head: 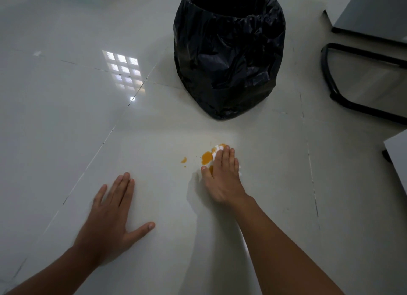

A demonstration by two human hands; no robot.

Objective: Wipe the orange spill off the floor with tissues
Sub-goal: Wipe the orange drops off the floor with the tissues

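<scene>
An orange spill (206, 157) lies on the pale tiled floor (66, 118), with a smaller orange splash (184, 160) to its left. My right hand (222, 176) presses flat on a white tissue (217, 150) over the right part of the spill; only the tissue's edges show past my fingers. My left hand (114, 211) rests palm down on the floor to the left, fingers spread, holding nothing.
A bin lined with a black bag (229, 52) stands just beyond the spill. Black chair or table legs (330, 74) and grey furniture (374, 8) are at the right. Another grey furniture corner (398, 158) juts in at the right edge.
</scene>
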